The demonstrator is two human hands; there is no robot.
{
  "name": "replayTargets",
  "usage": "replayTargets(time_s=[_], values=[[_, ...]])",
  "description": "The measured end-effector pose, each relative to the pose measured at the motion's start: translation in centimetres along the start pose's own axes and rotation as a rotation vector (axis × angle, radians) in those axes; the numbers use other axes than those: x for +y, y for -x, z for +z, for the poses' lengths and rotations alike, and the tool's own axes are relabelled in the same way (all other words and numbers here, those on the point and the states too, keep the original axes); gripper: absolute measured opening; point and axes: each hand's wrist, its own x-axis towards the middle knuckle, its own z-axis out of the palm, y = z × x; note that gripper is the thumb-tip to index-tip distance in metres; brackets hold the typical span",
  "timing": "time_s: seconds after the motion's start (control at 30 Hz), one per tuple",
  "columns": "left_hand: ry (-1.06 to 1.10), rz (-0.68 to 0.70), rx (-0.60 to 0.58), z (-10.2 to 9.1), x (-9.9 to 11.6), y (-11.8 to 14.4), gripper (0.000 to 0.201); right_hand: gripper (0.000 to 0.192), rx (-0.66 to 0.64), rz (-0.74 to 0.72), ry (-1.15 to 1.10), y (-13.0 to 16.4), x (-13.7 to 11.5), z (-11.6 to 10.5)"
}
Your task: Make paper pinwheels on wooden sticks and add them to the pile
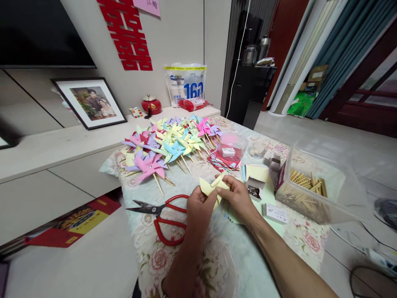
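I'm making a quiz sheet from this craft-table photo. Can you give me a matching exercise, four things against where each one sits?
Things:
1. scissors
2. yellow paper piece
3. wooden sticks
4. finished pinwheels

Places:
A. inside the clear plastic box at the right
B. piled at the far end of the table
C. held between the left hand and right hand
D. lying flat on the cloth, left of the hands

Pairs: 1-D, 2-C, 3-A, 4-B

You've got pale yellow paper (207, 187) in your fingers, red-handled scissors (164, 215) on a pink rose-print tablecloth (217, 265), plus pinwheels (167, 145) in pink, lilac, light blue and yellow.
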Motion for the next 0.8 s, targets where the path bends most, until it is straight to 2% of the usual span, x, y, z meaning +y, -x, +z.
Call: replayTargets(time_s=[0.13, 0.27, 0.5, 0.6, 0.67, 0.73, 0.8], values=[[0.075, -0.083, -0.043, 0.1, 0.6, 0.2, 0.045, 0.028, -0.049, 0.02, -0.012, 0.2, -1.0, -0.2], [0.088, -0.126, -0.029, 0.1, 1.0, 0.4, 0.047, 0.028, -0.093, 0.064, -0.02, 0.3, -1.7, -0.4], [0.067, -0.133, 0.008, 0.2, 1.1, 0.4, 0.047, 0.049, -0.104, 0.078, -0.003, 0.3, -1.7, -0.7], [0.09, -0.136, -0.029, 0.4, 1.3, 0.4, 0.044, 0.046, -0.142, 0.024, 0.028, 0.3, -1.7, -0.9], [0.108, -0.137, -0.045, 0.6, 1.5, 0.5, 0.041, 0.036, -0.145, -0.043, 0.138, 0.3, -1.7, -1.1], [0.133, -0.133, -0.058, 0.8, 1.7, 0.5, 0.038, 0.029, -0.079, -0.147, 0.339, 0.5, -1.9, -1.3], [0.152, -0.126, -0.069, 0.9, 1.9, 0.5, 0.037, 0.03, 0.037, -0.277, 0.545, 0.9, -2.5, -1.4]])
